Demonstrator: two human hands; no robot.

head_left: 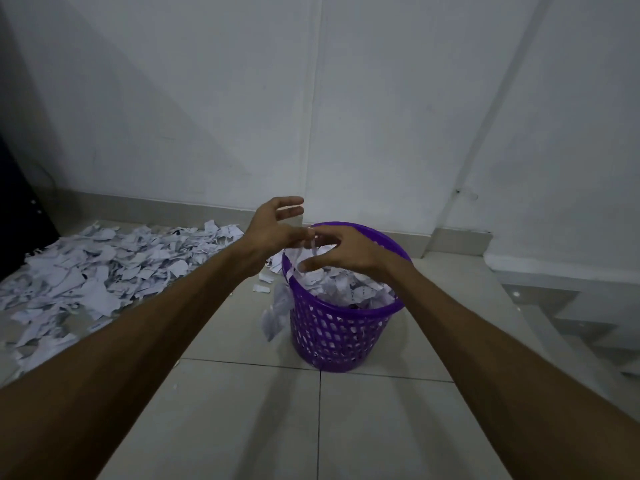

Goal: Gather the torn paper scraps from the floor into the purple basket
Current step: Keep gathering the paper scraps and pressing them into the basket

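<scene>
The purple basket (341,336) stands on the tiled floor, filled with white torn paper scraps (349,287) almost to its rim. Both my hands hover above its far left rim. My left hand (273,225) has its fingers spread and holds nothing. My right hand (341,251) is also spread, fingers apart, over the basket's mouth. A few scraps (313,249) fall between the hands into the basket. One scrap (277,315) drops down outside the basket's left wall. A wide pile of scraps (104,268) covers the floor to the left.
A white wall (346,98) with a low skirting runs close behind the basket. A dark object (20,209) stands at the far left edge. Bare tiles (277,410) lie between me and the basket. A low step (561,289) sits to the right.
</scene>
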